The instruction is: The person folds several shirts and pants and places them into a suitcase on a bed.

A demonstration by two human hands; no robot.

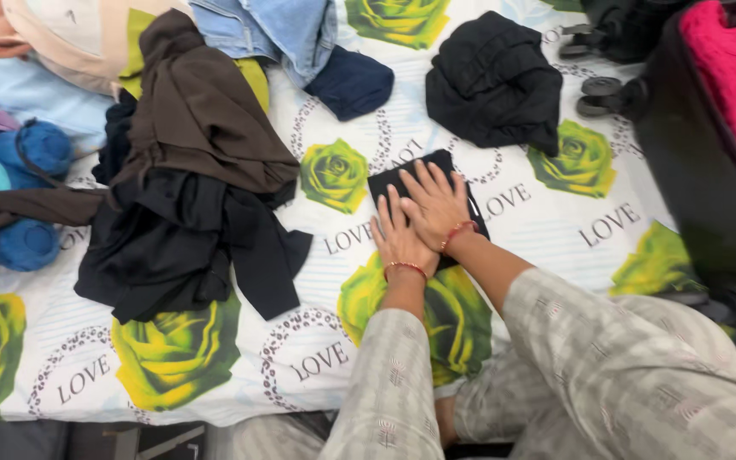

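Both hands lie flat with fingers spread: the left hand and right hand press a small folded black cloth against the bed sheet, gripping nothing.

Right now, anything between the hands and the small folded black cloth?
Nothing visible. The left hand and right hand both lie flat on the folded black cloth, the right partly overlapping the left. The other clothes, such as the black pile, lie apart on the bedsheet.
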